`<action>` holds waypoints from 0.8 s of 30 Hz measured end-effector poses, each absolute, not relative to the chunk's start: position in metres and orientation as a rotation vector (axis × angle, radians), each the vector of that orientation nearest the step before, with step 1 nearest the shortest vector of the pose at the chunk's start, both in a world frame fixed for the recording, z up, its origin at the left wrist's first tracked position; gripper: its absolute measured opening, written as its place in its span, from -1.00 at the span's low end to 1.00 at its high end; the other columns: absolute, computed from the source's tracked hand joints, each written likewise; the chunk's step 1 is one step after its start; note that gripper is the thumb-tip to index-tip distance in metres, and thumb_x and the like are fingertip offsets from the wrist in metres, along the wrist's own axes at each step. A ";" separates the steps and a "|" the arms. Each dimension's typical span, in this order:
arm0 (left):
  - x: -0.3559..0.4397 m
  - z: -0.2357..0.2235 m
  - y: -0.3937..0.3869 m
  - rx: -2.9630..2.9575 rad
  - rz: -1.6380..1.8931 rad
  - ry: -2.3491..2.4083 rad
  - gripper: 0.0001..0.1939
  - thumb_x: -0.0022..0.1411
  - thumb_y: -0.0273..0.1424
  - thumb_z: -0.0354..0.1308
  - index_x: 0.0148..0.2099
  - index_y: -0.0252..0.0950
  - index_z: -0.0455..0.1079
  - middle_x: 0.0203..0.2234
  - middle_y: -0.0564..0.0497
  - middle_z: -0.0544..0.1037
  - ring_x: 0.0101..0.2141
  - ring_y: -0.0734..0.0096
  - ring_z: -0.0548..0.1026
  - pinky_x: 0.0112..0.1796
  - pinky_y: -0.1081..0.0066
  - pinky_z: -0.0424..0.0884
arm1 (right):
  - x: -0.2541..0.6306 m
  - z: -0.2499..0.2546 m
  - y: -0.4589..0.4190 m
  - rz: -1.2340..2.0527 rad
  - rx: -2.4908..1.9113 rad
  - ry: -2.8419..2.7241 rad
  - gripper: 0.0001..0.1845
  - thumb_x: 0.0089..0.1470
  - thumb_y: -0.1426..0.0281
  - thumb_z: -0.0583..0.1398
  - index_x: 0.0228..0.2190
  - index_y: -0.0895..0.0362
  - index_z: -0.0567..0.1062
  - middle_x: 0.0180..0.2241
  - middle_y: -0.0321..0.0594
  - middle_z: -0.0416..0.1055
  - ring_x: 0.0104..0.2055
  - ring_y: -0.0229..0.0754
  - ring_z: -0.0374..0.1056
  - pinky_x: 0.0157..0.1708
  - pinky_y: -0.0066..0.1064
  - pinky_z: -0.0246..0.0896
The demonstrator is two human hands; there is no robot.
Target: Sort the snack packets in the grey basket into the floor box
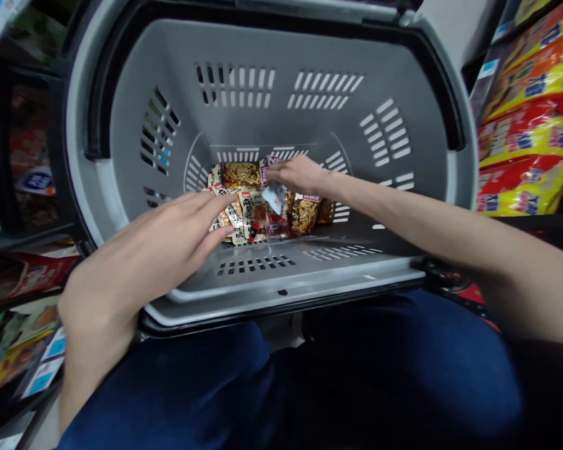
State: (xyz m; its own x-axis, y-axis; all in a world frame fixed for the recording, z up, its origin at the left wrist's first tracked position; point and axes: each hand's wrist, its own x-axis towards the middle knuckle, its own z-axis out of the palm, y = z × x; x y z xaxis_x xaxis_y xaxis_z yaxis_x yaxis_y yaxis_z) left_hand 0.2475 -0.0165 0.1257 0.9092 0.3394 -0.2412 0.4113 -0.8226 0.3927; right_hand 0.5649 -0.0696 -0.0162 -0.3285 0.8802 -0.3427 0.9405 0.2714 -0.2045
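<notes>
A deep grey plastic shopping basket [281, 125] stands in front of me, with packaged snacks on its floor. My left hand [169, 234] is over the near left part of the basket, fingers stretched out and holding nothing, close above cream snack packets [237, 215] with dark lettering. Inside the basket my right hand [300, 174] has its fingers curled down on a small snack packet [274, 197] with a pale blue and white surface. The fingertips are partly hidden. Clear packs of brown food [304, 215] lie beside and below that hand.
Shelves with red and yellow snack bags [530, 144] rise on the right. On the left are more shelved packets [16, 337], price labels [44, 375] and a black-framed part [28, 156] beside the basket. My legs in blue trousers [192, 387] are close to the basket's near rim.
</notes>
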 end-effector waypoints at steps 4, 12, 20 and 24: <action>0.247 0.126 -0.017 2.586 -0.177 0.651 -0.38 0.53 -0.11 -0.14 0.51 -0.21 0.09 0.35 -0.15 0.37 0.29 -0.08 0.41 0.28 -0.08 0.36 | 0.562 0.016 -0.048 -0.566 2.350 2.431 -0.93 0.36 0.40 0.18 -0.22 0.13 0.45 -0.29 -0.19 0.53 -0.32 -0.17 0.38 -0.25 -0.30 0.26; 0.255 0.140 -0.016 2.458 0.004 0.974 -0.19 0.49 -0.10 -0.02 0.58 -0.26 -0.23 0.28 -0.18 0.45 0.14 -0.07 0.53 0.20 0.01 0.42 | 0.519 0.071 -0.054 -2.200 2.420 2.646 -0.58 0.33 -0.01 0.23 -0.16 0.01 0.22 -0.22 -0.27 0.58 -0.29 -0.23 0.53 -0.36 -0.41 0.47; 0.255 0.150 -0.013 2.391 -0.056 1.013 -0.47 0.51 -0.18 0.00 0.42 -0.16 0.10 0.02 -0.03 0.64 0.01 0.03 0.60 -0.01 0.21 0.45 | 0.495 0.076 -0.073 -2.722 2.185 2.281 -0.28 -0.02 -0.03 0.51 0.01 0.11 0.46 -0.08 -0.14 0.58 -0.17 -0.15 0.54 -0.23 -0.38 0.56; 0.254 0.144 -0.011 2.488 -0.245 0.978 -0.60 0.52 -0.14 -0.12 0.20 -0.26 0.29 -0.11 -0.15 0.65 -0.11 -0.06 0.61 -0.16 0.16 0.43 | 0.494 0.067 -0.072 -2.699 2.074 2.371 -0.34 -0.02 -0.02 0.51 -0.10 0.19 0.54 -0.15 -0.11 0.59 -0.23 -0.16 0.52 -0.28 -0.38 0.53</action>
